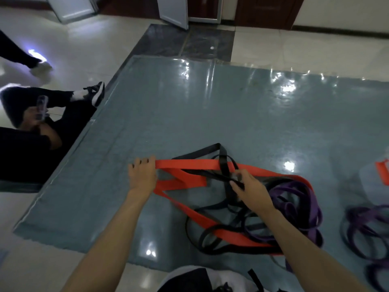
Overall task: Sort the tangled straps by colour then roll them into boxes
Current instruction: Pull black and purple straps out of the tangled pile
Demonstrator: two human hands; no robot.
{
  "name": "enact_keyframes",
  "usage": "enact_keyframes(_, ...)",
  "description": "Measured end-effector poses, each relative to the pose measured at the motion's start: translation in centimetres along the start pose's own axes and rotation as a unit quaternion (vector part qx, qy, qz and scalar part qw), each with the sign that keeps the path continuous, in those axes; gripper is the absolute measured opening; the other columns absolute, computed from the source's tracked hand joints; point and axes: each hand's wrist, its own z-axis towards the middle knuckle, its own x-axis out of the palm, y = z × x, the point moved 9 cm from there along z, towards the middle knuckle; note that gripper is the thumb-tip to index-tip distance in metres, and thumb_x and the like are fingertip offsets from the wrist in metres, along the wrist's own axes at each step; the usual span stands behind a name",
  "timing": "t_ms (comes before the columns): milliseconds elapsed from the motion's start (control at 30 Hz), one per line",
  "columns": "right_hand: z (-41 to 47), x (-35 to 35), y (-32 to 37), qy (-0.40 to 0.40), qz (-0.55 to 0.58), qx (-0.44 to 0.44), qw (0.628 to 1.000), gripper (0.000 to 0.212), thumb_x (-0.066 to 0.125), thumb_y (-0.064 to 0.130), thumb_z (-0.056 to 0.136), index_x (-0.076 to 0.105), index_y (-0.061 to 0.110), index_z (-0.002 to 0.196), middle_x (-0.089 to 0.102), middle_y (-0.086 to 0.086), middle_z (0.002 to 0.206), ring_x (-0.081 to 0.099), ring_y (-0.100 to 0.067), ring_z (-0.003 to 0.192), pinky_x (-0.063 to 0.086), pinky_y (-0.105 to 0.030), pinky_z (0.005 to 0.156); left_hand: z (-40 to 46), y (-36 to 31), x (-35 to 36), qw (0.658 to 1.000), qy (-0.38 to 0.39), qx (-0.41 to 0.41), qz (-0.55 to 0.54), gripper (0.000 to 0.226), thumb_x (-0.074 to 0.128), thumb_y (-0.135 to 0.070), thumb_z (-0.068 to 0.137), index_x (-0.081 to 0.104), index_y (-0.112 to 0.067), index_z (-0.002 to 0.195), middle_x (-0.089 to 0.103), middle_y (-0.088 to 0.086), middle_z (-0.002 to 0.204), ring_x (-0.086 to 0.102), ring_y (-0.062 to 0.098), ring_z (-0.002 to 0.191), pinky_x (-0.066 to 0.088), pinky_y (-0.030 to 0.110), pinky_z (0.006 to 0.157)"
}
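Observation:
A tangle of straps lies on the grey-blue mat [189, 114] in front of me. A wide red strap [189, 164] runs across it, black straps [210, 234] loop over and under it, and purple straps [294, 199] bunch at the right. My left hand [142, 174] grips the left end of the red strap, fingers curled over it. My right hand [250, 189] pinches a black strap where it crosses the red one. A separate purple bundle [366, 226] lies further right.
A clear container [376, 184] with a red strap in it [382, 171] stands at the right edge. A person in black sits on the floor at the left [42, 131], their shoe [97, 93] at the mat's edge. Another person's foot [41, 68] is further back.

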Motion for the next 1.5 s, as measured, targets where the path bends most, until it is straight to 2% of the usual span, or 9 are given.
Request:
enact_keyframes(100,-0.1,-1.6,-2.4,-0.038,-0.038,0.049,0.997,0.025,0.066,0.032,0.097,0.06,0.021,0.119,0.07,0.002,0.114,0.07,-0.025,0.096,0.055,-0.04,0.072,-0.5,0.2,3.3,0.989,0.144,-0.026,0.028,0.058,0.057,-0.011,0.092,0.044,-0.019,0.148,0.056,0.013,0.14,0.051,0.036,0.131,0.046,0.05,0.104)
enact_keyframes(300,0.0,1.2,-7.2,0.158,-0.073,0.131,0.976,0.028,0.072,0.039,0.093,0.068,0.028,0.119,0.075,0.007,0.115,0.07,-0.018,0.108,0.057,-0.038,0.085,-0.5,-5.1,4.4,0.965,0.257,0.054,-0.026,0.111,0.07,-0.021,0.083,-0.004,-0.039,0.164,0.002,0.01,0.172,0.001,0.03,0.16,0.006,0.06,0.125)
enact_keyframes(467,0.6,1.2,-8.0,0.121,-0.06,0.159,0.978,0.015,0.074,0.025,0.092,0.072,0.022,0.106,0.075,0.005,0.103,0.071,-0.018,0.097,0.057,-0.034,0.077,1.3,-12.6,2.4,0.967,0.131,0.154,-0.155,0.08,0.065,-0.036,0.089,0.028,-0.038,0.16,0.024,0.006,0.168,0.018,0.029,0.157,0.012,0.054,0.127)
enact_keyframes(567,1.0,1.8,-8.8,0.134,-0.078,0.184,0.971,0.012,0.075,0.026,0.089,0.068,0.021,0.098,0.071,0.002,0.103,0.069,-0.023,0.096,0.057,-0.038,0.078,1.9,-15.6,4.4,0.959,0.175,0.146,-0.171,0.07,0.057,-0.057,0.096,0.032,-0.037,0.158,0.035,0.003,0.164,0.029,0.027,0.152,0.016,0.057,0.125)
enact_keyframes(733,2.4,2.9,-8.9,0.139,-0.07,0.191,0.969,0.041,0.076,0.042,0.089,0.053,0.021,0.062,0.059,0.0,0.079,0.057,-0.019,0.074,0.042,-0.032,0.065,2.4,-16.9,7.6,0.959,0.214,0.056,-0.18,0.095,0.041,-0.095,0.077,0.038,-0.036,0.152,0.039,0.001,0.159,0.033,0.027,0.15,0.021,0.066,0.119)
enact_keyframes(867,3.5,3.4,-8.7,0.128,-0.009,0.194,0.973,0.057,0.08,0.034,0.089,0.038,0.02,0.053,0.045,0.002,0.054,0.042,-0.011,0.051,0.032,-0.03,0.052,2.1,-17.7,8.6,0.962,0.219,0.02,-0.163,0.103,0.046,-0.096,0.072,0.037,-0.031,0.153,0.027,0.008,0.165,0.024,0.032,0.154,0.012,0.07,0.121)
enact_keyframes(1200,3.8,4.0,-9.8,0.151,0.189,0.256,0.936,0.023,0.08,0.003,0.086,0.07,0.01,0.106,0.073,-0.002,0.084,0.07,-0.018,0.081,0.055,-0.031,0.081,1.7,-18.0,8.9,0.953,0.178,0.047,-0.242,0.07,0.064,-0.036,0.087,0.036,-0.033,0.151,0.039,-0.002,0.149,0.033,0.028,0.146,0.007,0.069,0.122)
enact_keyframes(1333,3.9,2.3,-8.2,0.16,0.261,0.249,0.919,0.013,0.066,-0.003,0.093,0.075,0.007,0.096,0.076,-0.007,0.085,0.07,-0.012,0.072,0.057,-0.023,0.072,0.8,-19.3,7.3,0.945,0.151,0.106,-0.27,0.061,0.056,-0.053,0.093,0.038,-0.039,0.149,0.036,-0.008,0.157,0.033,0.022,0.15,0.009,0.064,0.123)
enact_keyframes(1500,4.0,0.3,-5.4,0.166,0.331,0.186,0.91,0.017,0.066,-0.004,0.095,0.072,-0.001,0.11,0.078,-0.014,0.105,0.074,-0.018,0.095,0.059,-0.025,0.086,-0.9,-18.8,8.8,0.948,0.229,0.055,-0.214,0.106,0.064,-0.076,0.081,0.008,-0.038,0.162,0.017,-0.003,0.17,0.012,0.023,0.158,0.0,0.064,0.124)
